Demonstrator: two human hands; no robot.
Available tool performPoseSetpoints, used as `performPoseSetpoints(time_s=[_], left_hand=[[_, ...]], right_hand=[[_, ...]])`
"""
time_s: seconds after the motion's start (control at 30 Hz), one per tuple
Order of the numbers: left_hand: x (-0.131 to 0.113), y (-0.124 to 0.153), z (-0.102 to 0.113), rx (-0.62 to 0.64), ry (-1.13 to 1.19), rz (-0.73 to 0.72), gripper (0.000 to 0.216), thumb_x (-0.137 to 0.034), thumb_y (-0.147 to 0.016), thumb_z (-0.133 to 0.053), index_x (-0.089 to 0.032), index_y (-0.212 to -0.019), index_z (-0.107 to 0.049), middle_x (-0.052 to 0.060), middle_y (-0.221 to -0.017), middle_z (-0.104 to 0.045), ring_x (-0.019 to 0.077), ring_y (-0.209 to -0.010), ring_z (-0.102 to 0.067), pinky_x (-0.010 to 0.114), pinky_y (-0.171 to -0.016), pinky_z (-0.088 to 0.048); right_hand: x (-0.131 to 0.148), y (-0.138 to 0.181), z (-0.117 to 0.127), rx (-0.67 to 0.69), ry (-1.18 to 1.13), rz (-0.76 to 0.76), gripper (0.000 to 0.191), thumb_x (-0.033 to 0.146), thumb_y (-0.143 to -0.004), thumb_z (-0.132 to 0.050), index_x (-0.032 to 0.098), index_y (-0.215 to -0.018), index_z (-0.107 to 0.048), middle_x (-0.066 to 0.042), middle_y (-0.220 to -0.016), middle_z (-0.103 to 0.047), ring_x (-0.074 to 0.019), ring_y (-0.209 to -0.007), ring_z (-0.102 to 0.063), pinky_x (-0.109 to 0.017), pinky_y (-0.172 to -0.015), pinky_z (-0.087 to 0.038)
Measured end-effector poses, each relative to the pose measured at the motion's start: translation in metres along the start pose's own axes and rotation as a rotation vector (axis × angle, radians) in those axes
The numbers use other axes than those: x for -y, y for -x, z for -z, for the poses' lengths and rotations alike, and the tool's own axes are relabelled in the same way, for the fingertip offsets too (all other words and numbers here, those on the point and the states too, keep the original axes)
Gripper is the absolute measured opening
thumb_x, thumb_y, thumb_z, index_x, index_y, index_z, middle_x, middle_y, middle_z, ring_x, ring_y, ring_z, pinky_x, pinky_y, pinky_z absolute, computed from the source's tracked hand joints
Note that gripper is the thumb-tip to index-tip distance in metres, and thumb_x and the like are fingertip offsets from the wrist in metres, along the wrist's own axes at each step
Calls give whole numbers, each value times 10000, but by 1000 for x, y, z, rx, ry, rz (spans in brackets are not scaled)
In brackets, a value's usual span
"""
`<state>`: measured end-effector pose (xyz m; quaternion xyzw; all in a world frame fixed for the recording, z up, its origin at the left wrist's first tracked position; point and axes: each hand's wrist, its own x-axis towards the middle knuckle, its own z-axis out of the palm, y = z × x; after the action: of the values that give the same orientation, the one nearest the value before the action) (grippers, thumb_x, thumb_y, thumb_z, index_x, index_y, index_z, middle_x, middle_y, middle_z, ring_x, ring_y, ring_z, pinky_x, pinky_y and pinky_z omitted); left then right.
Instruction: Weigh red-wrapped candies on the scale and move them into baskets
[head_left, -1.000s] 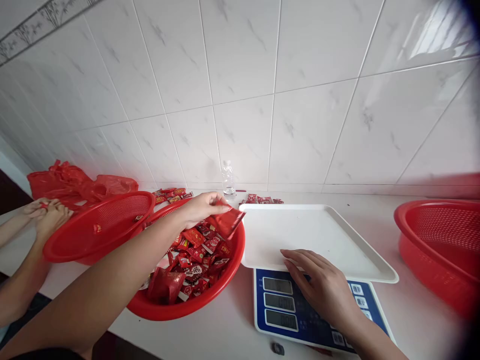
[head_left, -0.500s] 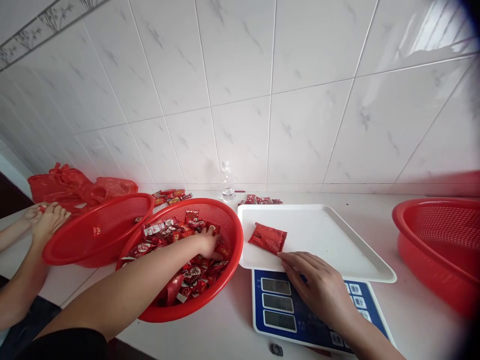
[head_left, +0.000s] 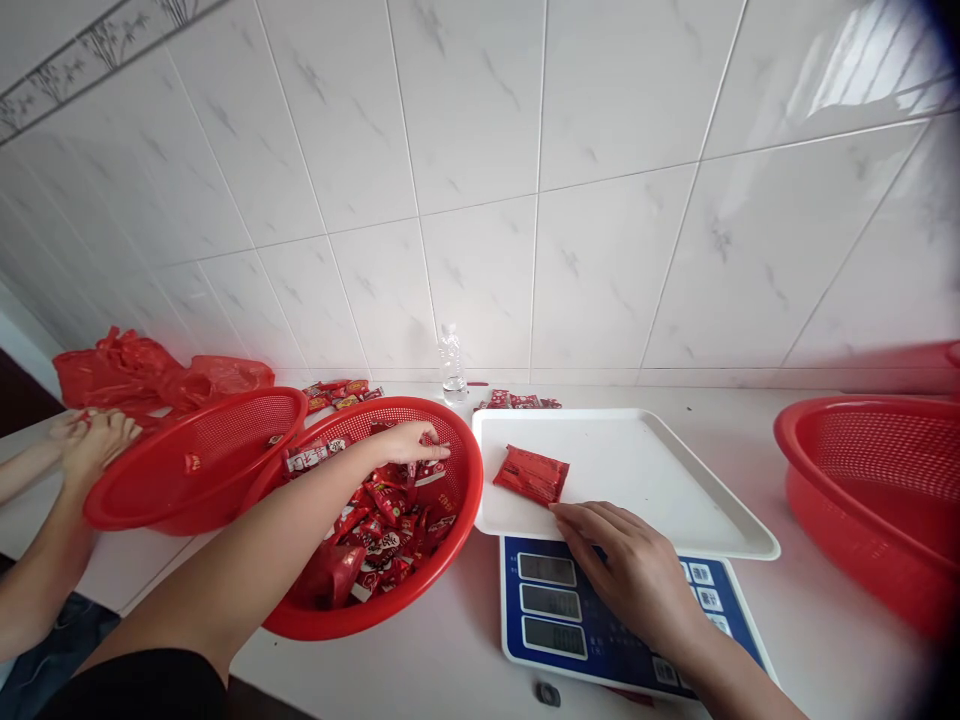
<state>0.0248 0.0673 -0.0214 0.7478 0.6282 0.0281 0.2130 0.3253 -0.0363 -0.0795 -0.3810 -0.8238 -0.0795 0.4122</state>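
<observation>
My left hand (head_left: 412,442) hovers low over the red basket (head_left: 375,625), which is filled with small wrapped snacks (head_left: 386,540). Its fingers are bent together, and a snack packet (head_left: 430,470) with white print shows just beneath them; what lies inside the grip is partly hidden. On the white tray (head_left: 637,470) of the scale (head_left: 611,640) lies a flat red packet (head_left: 532,474). My right hand (head_left: 626,555) reaches across the scale's panel, thumb and forefinger closed at the packet's near corner by the tray's front rim.
Another red basket (head_left: 150,505) stands at the left beside red plastic bags (head_left: 157,370) and a co-worker's hands (head_left: 97,440). A third basket (head_left: 862,520) is at the right. A clear bottle (head_left: 452,365) and loose packets (head_left: 517,400) sit along the tiled wall.
My left hand has risen out of the snacks, moving up and slightly back toward the basket's far side. My right hand and the red packet keep their place on the tray.
</observation>
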Motion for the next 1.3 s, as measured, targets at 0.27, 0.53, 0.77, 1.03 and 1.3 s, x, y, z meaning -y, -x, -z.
performPoseSetpoints(time_s=[0.27, 0.53, 0.77, 1.03, 1.3], left_hand=[[9, -5, -7, 62, -212, 170, 702, -607, -669, -608, -164, -1208, -537, 172, -1328, -505, 385, -1186, -472, 408, -889, -423], [12, -3, -19, 208, -314, 155, 903, -484, -556, -717, -229, -1361, -396, 155, -1429, -391, 393, -1286, -348, 470, -998, -337], [5, 2, -21, 256, -382, 33, 856, -404, -526, -760, -266, -1311, -450, 149, -1340, -489, 399, -1204, -438, 464, -917, -416], [-2, -4, -21, 214, -406, -26, 491, -165, -487, -732, -198, -971, -654, 99, -987, -667, 311, -889, -624, 331, -722, -486], [4, 5, 17, -3, -249, -69, 266, -89, -660, -530, -196, -895, -592, 19, -936, -650, 177, -825, -606, 229, -688, -448]], right_hand=[[-1, 0, 0, 17, -5, -6, 195, 242, -923, -435, 188, -923, -623, -36, -806, -689, -143, -691, -634, -256, -604, -485], [0, 1, 0, 22, -10, -15, 209, 249, -923, -427, 192, -917, -628, -38, -815, -692, -147, -706, -640, -258, -615, -485], [2, -2, 2, 23, 3, -11, 228, 248, -927, -412, 190, -902, -631, -50, -801, -694, -156, -688, -640, -267, -597, -491], [1, -1, 2, 30, -2, -13, 216, 235, -925, -419, 189, -920, -630, -53, -816, -694, -160, -706, -643, -266, -611, -493], [0, -1, 1, 18, -6, 2, 234, 239, -928, -408, 186, -912, -635, -60, -798, -693, -158, -695, -643, -264, -607, -499]])
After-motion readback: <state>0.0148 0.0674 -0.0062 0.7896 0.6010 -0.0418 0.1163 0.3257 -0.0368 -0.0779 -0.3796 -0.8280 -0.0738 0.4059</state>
